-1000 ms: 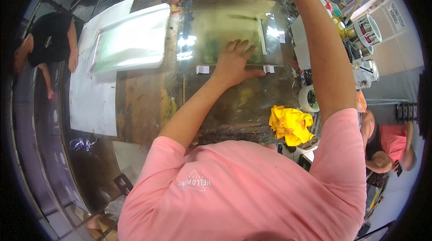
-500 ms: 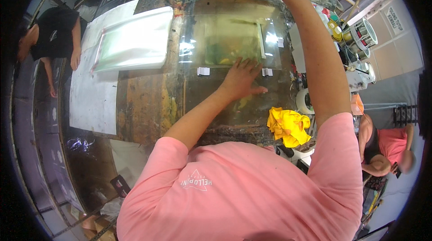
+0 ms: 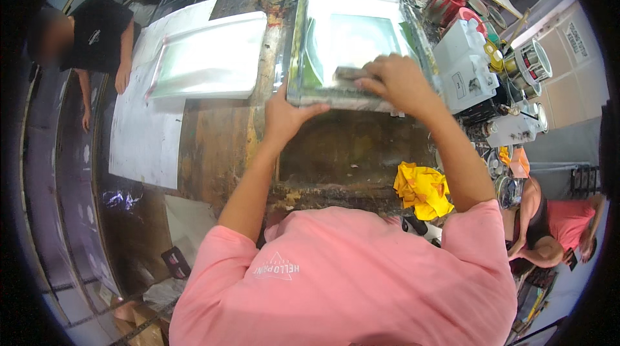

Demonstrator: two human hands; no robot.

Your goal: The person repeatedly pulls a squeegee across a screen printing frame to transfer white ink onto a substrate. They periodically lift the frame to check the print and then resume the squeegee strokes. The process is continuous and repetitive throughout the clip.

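Stained wooden worktop (image 3: 213, 146) carries a framed printing screen (image 3: 352, 39) at its far middle. Left grip (image 3: 284, 116) clamps the frame's near left corner, thumb on its edge. Right grip (image 3: 397, 81) closes on a squeegee (image 3: 352, 74) pressed to the mesh near the frame's near edge.

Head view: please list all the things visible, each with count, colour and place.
rectangular metal-framed printing screen: one, green mesh, tilted up at the bench's far middle
flat white rectangular frame: one, left of the screen
large white paper sheet: one, bench's left part
crumpled yellow cloth: one, near right bench edge
white box-shaped machine: one, right of the screen
worn brown wooden bench: one, centre
other people: two, far left and lower right
left hand: grips the screen's near edge
right hand: presses a dark scraper on the mesh
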